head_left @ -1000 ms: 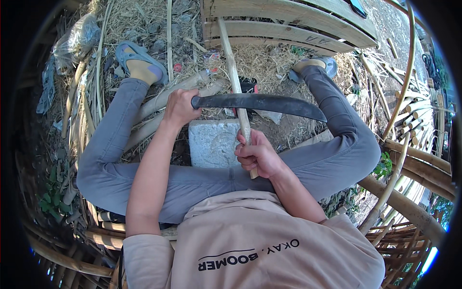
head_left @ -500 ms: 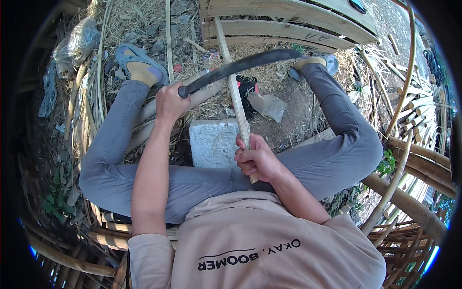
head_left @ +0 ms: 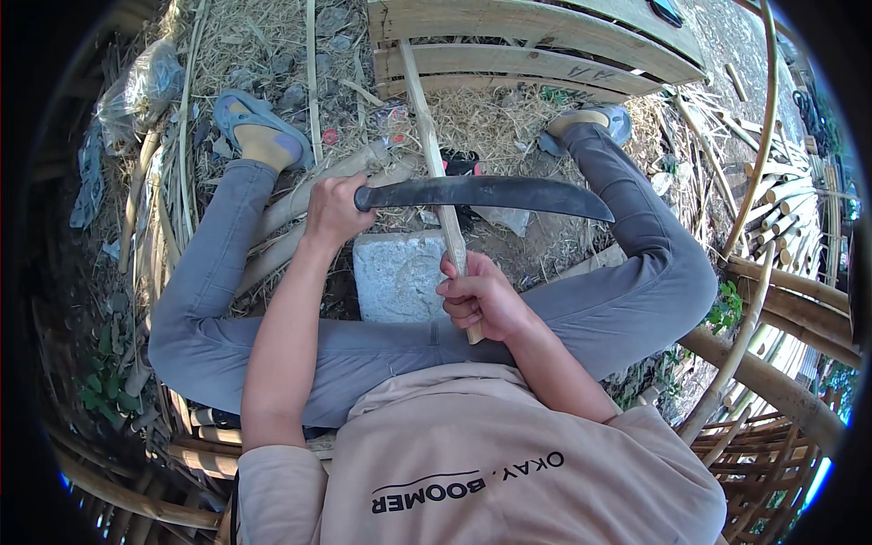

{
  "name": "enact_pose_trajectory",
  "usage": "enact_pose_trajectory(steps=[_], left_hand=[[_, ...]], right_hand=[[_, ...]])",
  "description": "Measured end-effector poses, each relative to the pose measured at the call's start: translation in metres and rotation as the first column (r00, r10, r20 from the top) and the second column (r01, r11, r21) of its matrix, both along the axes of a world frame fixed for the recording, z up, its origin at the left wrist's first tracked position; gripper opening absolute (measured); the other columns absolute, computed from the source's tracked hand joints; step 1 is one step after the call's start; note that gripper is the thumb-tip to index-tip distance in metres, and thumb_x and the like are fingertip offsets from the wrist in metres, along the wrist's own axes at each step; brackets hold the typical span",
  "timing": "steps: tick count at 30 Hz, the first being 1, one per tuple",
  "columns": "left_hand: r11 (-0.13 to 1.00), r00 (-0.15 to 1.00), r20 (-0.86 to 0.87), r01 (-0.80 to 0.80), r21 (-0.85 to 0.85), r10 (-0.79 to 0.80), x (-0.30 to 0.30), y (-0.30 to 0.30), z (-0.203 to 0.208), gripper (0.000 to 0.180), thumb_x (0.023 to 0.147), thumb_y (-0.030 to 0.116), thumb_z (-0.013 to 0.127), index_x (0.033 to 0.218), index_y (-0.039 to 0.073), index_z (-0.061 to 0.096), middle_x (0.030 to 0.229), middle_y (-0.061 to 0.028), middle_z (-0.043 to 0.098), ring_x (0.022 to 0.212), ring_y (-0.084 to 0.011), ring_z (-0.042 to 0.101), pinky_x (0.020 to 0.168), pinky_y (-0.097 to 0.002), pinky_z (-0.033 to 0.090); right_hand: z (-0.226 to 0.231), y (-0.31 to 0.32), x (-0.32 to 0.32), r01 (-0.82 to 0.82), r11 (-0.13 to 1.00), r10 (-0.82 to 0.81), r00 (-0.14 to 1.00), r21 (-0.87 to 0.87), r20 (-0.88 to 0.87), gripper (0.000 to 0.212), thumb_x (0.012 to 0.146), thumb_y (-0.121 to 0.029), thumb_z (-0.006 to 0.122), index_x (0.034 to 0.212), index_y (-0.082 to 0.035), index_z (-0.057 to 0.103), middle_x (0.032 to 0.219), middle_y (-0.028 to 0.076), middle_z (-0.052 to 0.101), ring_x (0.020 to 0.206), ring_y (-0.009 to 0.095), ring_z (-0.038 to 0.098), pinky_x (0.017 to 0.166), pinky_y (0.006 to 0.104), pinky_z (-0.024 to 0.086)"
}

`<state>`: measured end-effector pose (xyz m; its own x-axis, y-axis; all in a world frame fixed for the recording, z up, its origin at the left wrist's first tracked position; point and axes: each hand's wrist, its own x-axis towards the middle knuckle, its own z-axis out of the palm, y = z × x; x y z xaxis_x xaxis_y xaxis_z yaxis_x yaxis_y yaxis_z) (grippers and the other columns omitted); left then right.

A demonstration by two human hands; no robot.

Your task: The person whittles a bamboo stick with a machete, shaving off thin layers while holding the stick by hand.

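The right hand (head_left: pixel 481 300) has its grip wrapped round a long pale bamboo strip (head_left: pixel 434 154) that runs away over a grey stone block (head_left: pixel 395 272). Beyond, the left hand (head_left: pixel 334 211) clenches the handle of a dark curved steel machete (head_left: pixel 490 193), its blade crossing the strip.

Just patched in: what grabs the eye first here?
The long dark curved blade, held crosswise at centre by the left hand. It lies across a pale bamboo strip that the right hand grips above a grey stone block between the person's knees. Straw and bamboo poles lie all around.
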<state>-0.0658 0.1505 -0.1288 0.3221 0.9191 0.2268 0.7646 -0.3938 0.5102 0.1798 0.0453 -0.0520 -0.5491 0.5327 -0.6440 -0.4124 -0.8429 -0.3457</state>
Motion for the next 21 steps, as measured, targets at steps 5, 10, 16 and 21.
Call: enact_pose_trajectory(steps=[5,10,16,21], left_hand=[[1.0,1.0,-0.006,0.025,-0.018,-0.025,-0.0038,-0.0025,0.0051,0.019,0.06,0.012,0.073,0.075,0.006,0.063,0.07,-0.0147,0.067,0.067,-0.0366,0.066,0.062,-0.0451,0.052],[0.999,0.998,-0.042,0.041,-0.026,-0.042,-0.0078,-0.0035,0.0003,0.022,0.059,0.012,0.075,0.076,0.006,0.063,0.071,-0.0139,0.067,0.068,-0.0362,0.066,0.062,-0.0446,0.052],[0.996,0.996,-0.077,0.039,-0.085,-0.045,-0.0071,-0.003,0.0044,0.02,0.058,0.007,0.072,0.075,0.004,0.061,0.071,-0.0153,0.066,0.068,-0.0383,0.064,0.062,-0.0452,0.051],[0.998,0.995,-0.099,0.022,-0.056,-0.027,-0.0053,0.0009,0.0075,0.021,0.059,0.008,0.073,0.074,0.004,0.059,0.07,-0.0144,0.065,0.068,-0.0386,0.064,0.062,-0.0464,0.05]], right_hand=[[0.0013,0.0002,-0.0029,-0.006,1.0,0.005,0.999,0.008,0.048,0.028,0.086,0.004,0.058,0.089,-0.015,0.039,0.061,-0.007,0.032,0.046,0.002,0.026,0.04,0.0219,0.016],[0.001,0.0023,-0.0049,-0.017,0.999,0.013,0.994,0.034,0.113,0.028,0.087,0.003,0.059,0.09,-0.014,0.039,0.062,-0.007,0.033,0.046,0.002,0.026,0.04,0.0224,0.016],[0.0001,-0.0006,-0.0085,-0.104,0.977,0.037,0.944,0.187,0.329,0.031,0.086,0.006,0.061,0.091,-0.014,0.037,0.063,-0.005,0.038,0.047,0.002,0.028,0.041,0.0231,0.017],[0.0019,-0.0012,-0.0079,-0.093,0.977,0.026,0.945,0.192,0.325,0.033,0.084,0.007,0.061,0.092,-0.013,0.037,0.063,-0.005,0.04,0.048,0.003,0.03,0.041,0.0231,0.018]])
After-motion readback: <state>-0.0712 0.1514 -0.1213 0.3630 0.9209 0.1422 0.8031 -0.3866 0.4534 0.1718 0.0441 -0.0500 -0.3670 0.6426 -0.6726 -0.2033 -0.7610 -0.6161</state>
